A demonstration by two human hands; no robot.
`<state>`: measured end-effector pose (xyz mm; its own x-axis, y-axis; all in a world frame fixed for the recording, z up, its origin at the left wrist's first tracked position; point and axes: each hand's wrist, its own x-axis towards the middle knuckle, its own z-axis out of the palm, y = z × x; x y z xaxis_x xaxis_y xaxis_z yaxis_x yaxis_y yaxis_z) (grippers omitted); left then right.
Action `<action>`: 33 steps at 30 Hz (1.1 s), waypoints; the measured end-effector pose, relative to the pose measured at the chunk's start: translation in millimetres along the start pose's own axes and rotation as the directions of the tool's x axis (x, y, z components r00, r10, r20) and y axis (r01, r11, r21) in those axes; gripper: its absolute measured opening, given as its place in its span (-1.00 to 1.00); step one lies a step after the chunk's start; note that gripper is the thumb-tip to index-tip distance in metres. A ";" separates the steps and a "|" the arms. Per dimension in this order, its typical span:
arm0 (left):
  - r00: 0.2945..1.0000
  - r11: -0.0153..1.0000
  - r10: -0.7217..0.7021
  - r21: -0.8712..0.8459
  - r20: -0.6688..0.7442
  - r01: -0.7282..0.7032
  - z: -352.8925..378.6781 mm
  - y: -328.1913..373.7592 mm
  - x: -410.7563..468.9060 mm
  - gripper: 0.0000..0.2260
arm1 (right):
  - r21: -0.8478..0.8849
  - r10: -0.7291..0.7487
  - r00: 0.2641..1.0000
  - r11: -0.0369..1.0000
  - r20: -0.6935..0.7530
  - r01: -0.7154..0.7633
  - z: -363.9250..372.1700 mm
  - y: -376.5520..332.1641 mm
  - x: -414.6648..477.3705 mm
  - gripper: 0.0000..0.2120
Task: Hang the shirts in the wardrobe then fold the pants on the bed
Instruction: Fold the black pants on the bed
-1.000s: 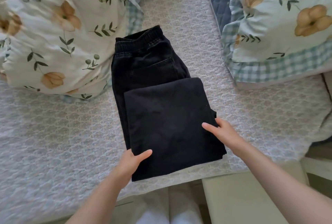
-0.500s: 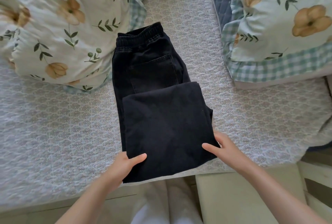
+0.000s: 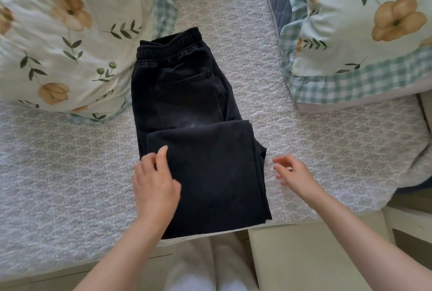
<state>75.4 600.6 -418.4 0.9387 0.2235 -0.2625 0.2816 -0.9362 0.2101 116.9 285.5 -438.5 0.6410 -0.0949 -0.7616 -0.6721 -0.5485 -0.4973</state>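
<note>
Black pants (image 3: 205, 150) lie on the bed (image 3: 70, 174), folded lengthwise, with the legs doubled back over the seat. The elastic waistband points away from me and a back pocket shows. My left hand (image 3: 154, 183) rests on the left edge of the folded leg panel with its fingers spread flat. My right hand (image 3: 292, 174) hovers just right of the pants over the bedspread, fingers loosely curled, holding nothing.
A floral duvet (image 3: 60, 40) is bunched at the left and a floral pillow with a gingham border (image 3: 364, 40) lies at the right. A pale cushioned bench (image 3: 304, 260) stands at the bed's near edge on the right.
Both hands let go of the near fold edge. The left hand slid up onto the left side of the panel; the right hand moved off the pants to the right.
</note>
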 end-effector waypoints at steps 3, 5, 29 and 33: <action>0.949 0.930 0.313 -0.193 -0.039 -0.314 -7.5 66.6 49.0 -0.37 | -0.067 -0.026 1.000 0.997 -0.008 0.026 -0.6 -18.8 23.4 -0.72; 0.905 0.909 0.383 -0.249 0.182 -0.335 1.3 96.6 82.2 -0.31 | -0.112 -0.044 0.999 0.993 -0.009 0.043 -0.7 -30.1 37.1 -0.66; 0.649 0.729 0.666 -0.504 0.367 -0.463 -46.4 22.0 18.4 -0.84 | -0.409 -0.409 0.895 0.796 0.181 0.446 48.4 -57.6 2.4 -0.65; 0.630 0.772 0.634 -0.415 0.448 -0.482 -62.9 25.2 14.9 -0.86 | -0.385 -0.265 0.904 0.837 0.336 0.388 58.1 -73.9 8.4 -0.64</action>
<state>109.0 597.4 -357.8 0.6815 -0.5742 -0.4538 -0.1524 -0.7178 0.6793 150.5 373.4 -432.2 0.6325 0.3389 -0.6965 -0.1714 -0.8157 -0.5525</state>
